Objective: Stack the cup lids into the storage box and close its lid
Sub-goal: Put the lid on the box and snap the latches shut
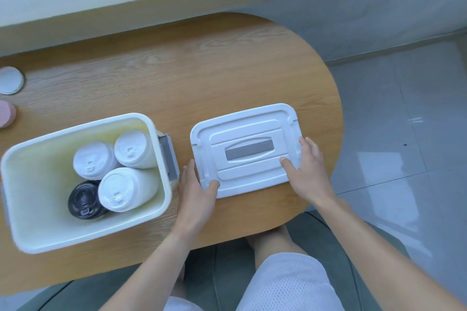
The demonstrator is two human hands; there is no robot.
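Both hands rest spread on the box lid [246, 150] lying flat on the worktop [177, 78]: left hand [197, 189] at its near-left corner, right hand [309, 169] on its right edge. Beside it, the open storage box [22, 209] holds stacked cup lids [131, 149]; its left side is cut off.

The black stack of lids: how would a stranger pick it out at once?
Start at the open white storage box on the left of the wooden table. Four stacks of cup lids stand inside it, close together. The black stack is at the near left of the group, the only dark one among three white stacks.
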